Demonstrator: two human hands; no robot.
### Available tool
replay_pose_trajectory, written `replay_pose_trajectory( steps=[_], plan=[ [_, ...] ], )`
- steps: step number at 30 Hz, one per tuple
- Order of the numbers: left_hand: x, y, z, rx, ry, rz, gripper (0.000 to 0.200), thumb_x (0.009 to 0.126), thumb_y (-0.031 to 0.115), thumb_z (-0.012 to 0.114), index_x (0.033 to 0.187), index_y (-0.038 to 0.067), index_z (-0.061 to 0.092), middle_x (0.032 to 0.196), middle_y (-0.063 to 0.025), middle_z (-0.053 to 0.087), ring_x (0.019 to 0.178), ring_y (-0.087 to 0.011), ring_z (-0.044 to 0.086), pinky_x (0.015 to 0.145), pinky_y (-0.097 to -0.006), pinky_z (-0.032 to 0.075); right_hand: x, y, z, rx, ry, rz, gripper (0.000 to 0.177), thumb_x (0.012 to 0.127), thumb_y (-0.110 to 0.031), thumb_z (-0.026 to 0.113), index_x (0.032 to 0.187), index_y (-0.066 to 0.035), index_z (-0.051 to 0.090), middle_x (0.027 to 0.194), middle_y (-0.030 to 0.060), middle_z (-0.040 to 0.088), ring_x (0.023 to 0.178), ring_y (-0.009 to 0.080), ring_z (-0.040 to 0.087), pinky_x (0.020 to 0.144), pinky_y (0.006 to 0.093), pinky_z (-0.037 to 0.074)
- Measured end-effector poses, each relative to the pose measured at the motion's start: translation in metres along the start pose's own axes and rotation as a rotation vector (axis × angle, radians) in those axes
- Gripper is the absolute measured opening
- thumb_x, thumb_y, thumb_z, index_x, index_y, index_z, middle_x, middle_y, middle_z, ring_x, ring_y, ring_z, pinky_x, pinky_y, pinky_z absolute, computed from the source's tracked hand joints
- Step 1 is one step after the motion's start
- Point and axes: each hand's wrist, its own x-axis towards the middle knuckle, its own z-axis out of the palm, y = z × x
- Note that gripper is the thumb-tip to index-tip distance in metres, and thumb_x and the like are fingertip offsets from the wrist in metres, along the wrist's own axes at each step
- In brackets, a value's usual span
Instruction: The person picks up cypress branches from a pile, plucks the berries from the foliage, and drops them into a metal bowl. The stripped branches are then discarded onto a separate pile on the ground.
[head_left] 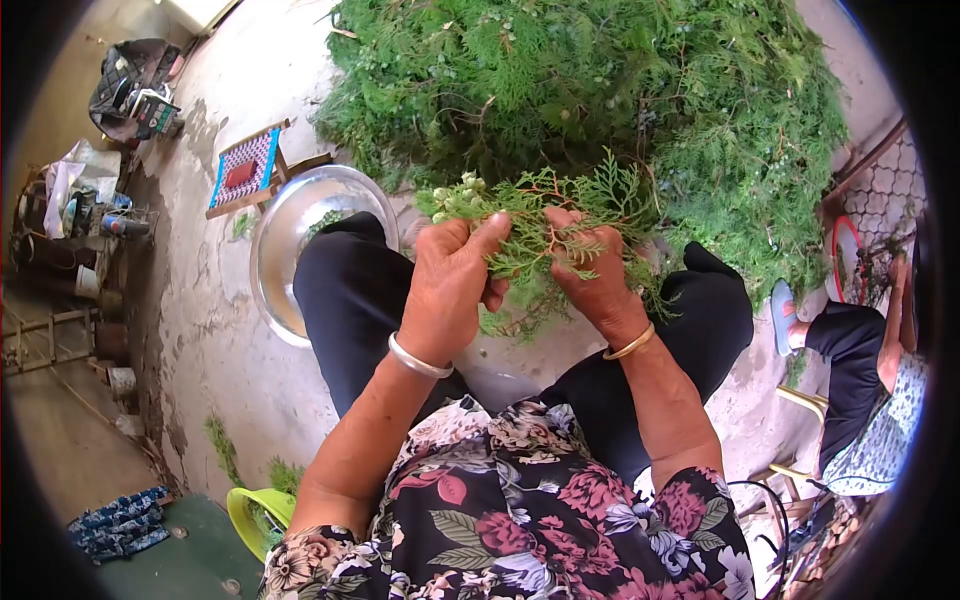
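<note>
A leafy evergreen sprig (540, 225) with flat, scale-like foliage stretches between my two hands above my lap. My right hand (605, 285) is closed around its stems, and reddish twigs show at the fingers. My left hand (448, 285) is curled with the thumb pressed on the forefinger at the sprig's left side; what is pinched there is partly hidden. Just beyond that hand, pale green cones (460, 195) cluster on the foliage. Left of my knee sits a wide metal basin (272, 270), with some green bits inside, partly covered by my leg.
A large heap of cut evergreen branches (580, 80) lies ahead. A small woven stool (245, 172) stands beyond the basin. At right, another person (860, 360) sits near a red-rimmed round container (848, 250). A yellow-green basket (255, 515) is at lower left; cluttered shelves (85, 215) line the left wall.
</note>
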Motion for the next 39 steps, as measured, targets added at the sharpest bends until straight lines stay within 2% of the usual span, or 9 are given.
replay_pose_trajectory(
  steps=[10, 14, 16, 20, 26, 30, 32, 37, 39],
  plan=[
    [-0.032, 0.0, -0.007, -0.091, -0.157, -0.104, 0.023, 0.085, 0.016, 0.058, 0.071, 0.0, 0.051, 0.06, -0.0156, 0.056, 0.038, -0.0129, 0.044, 0.033, -0.0241, 0.03, -0.002, 0.015, 0.003, 0.019, 0.059, -0.008, 0.044, 0.063, -0.005, 0.059, 0.107, -0.006, 0.061, 0.079, 0.0157, 0.063, 0.071, 0.0329, 0.06, 0.067, 0.041, 0.046],
    [-0.046, 0.01, -0.018, -0.205, -0.298, -0.12, 0.018, 0.086, 0.011, 0.053, 0.076, -0.004, 0.056, 0.066, -0.016, 0.06, 0.043, -0.0132, 0.049, 0.037, -0.0216, 0.035, 0.0, 0.026, 0.005, -0.003, 0.099, 0.123, 0.035, 0.066, -0.002, 0.059, 0.101, -0.005, 0.064, 0.08, 0.0164, 0.064, 0.068, 0.0335, 0.061, 0.061, 0.0397, 0.047],
    [-0.049, 0.009, -0.022, -0.363, -0.399, 0.0, 0.018, 0.085, 0.011, 0.053, 0.084, -0.006, 0.059, 0.071, -0.0181, 0.061, 0.048, -0.0152, 0.054, 0.041, -0.0226, 0.042, 0.003, 0.022, 0.003, 0.033, 0.174, 0.06, 0.032, 0.068, 0.002, 0.057, 0.099, -0.004, 0.064, 0.08, 0.0181, 0.064, 0.069, 0.0333, 0.062, 0.061, 0.0374, 0.049],
    [-0.044, 0.001, -0.021, -0.368, -0.304, 0.042, 0.029, 0.083, 0.015, 0.056, 0.097, -0.011, 0.055, 0.08, -0.0245, 0.06, 0.053, -0.0203, 0.056, 0.044, -0.0279, 0.047, 0.001, 0.019, 0.005, 0.083, 0.173, 0.041, 0.033, 0.069, 0.005, 0.054, 0.1, -0.002, 0.063, 0.085, 0.0181, 0.065, 0.075, 0.0329, 0.063, 0.066, 0.037, 0.05],
    [-0.03, -0.009, -0.011, -0.36, -0.247, 0.002, 0.018, 0.09, 0.01, 0.053, 0.087, -0.007, 0.06, 0.076, -0.0155, 0.063, 0.045, -0.0084, 0.047, 0.037, -0.0177, 0.031, -0.003, 0.013, 0.001, -0.003, 0.052, -0.044, 0.04, 0.067, 0.004, 0.053, 0.106, -0.004, 0.059, 0.094, 0.0146, 0.065, 0.083, 0.0307, 0.063, 0.072, 0.0373, 0.049],
    [-0.018, -0.018, 0.002, -0.011, 0.006, 0.236, 0.015, 0.083, 0.001, 0.062, 0.095, -0.006, 0.062, 0.067, -0.0039, 0.061, 0.047, -0.0026, 0.044, 0.04, -0.0177, 0.031, -0.005, 0.009, -0.001, -0.034, 0.035, -0.038, 0.044, 0.065, 0.003, 0.054, 0.108, -0.006, 0.058, 0.093, 0.0131, 0.064, 0.083, 0.0294, 0.062, 0.072, 0.0365, 0.048],
    [-0.004, -0.027, 0.003, 0.29, 0.202, 0.563, 0.017, 0.082, 0.001, 0.063, 0.098, -0.006, 0.063, 0.067, -0.0014, 0.061, 0.051, -0.0008, 0.043, 0.043, -0.0168, 0.031, -0.003, 0.006, -0.003, -0.041, 0.048, -0.074, 0.044, 0.065, 0.002, 0.055, 0.108, -0.007, 0.058, 0.092, 0.013, 0.064, 0.082, 0.0293, 0.062, 0.072, 0.0366, 0.047],
    [0.011, -0.033, 0.009, 0.495, 0.204, 0.657, 0.01, 0.078, 0.0, 0.064, 0.086, -0.005, 0.063, 0.061, -0.0016, 0.056, 0.053, -0.003, 0.042, 0.048, -0.0217, 0.036, -0.007, 0.008, 0.001, -0.077, 0.064, -0.161, 0.044, 0.066, -0.002, 0.056, 0.11, -0.008, 0.058, 0.09, 0.013, 0.064, 0.08, 0.0296, 0.062, 0.07, 0.0371, 0.047],
    [0.009, -0.032, 0.004, 0.534, 0.134, 0.61, 0.008, 0.079, 0.002, 0.063, 0.084, -0.005, 0.063, 0.061, -0.0024, 0.057, 0.051, -0.0035, 0.043, 0.046, -0.0213, 0.035, -0.005, 0.004, -0.003, -0.016, -0.041, -0.008, 0.042, 0.066, -0.002, 0.056, 0.107, -0.007, 0.06, 0.086, 0.0133, 0.064, 0.076, 0.0308, 0.062, 0.069, 0.0383, 0.047]
  ],
)
